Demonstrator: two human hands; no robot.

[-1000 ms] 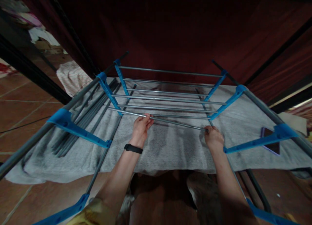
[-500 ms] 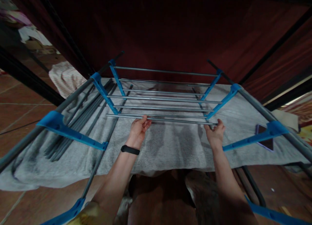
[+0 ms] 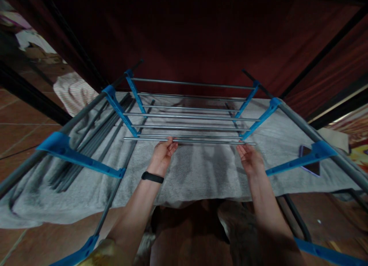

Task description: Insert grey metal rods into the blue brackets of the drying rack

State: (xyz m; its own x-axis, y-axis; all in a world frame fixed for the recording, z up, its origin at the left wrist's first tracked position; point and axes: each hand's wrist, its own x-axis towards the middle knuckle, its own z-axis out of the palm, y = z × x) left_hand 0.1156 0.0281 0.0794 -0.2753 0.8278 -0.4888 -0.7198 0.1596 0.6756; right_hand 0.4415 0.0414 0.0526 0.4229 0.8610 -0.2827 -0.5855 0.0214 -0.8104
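A thin grey metal rod [image 3: 207, 142] lies level between my two hands, close in front of the rack's lower rods. My left hand [image 3: 163, 152], with a black band on the wrist, pinches it left of its middle. Toward its right end, the fingertips of my right hand [image 3: 250, 157] are closed on the rod, palm turned partly upward. Around them stands a part-built rack of grey tubes and blue plastic brackets [image 3: 122, 111]. Several crossbars [image 3: 189, 117] span the far brackets. The nearer bracket on the left [image 3: 80, 156] and the one on the right [image 3: 301, 158] have no crossbar between them.
A bundle of loose grey tubes [image 3: 83, 154] rests at the left on a grey blanket [image 3: 198, 174]. A phone [image 3: 312, 164] lies at the right, partly behind a bracket. Dark red fabric [image 3: 184, 35] hangs behind the rack. A striped cloth [image 3: 75, 92] is at the left.
My right hand has slid left from the rod's right end and turned its palm more upward. The rod's right end has risen slightly; my left hand keeps its pinch.
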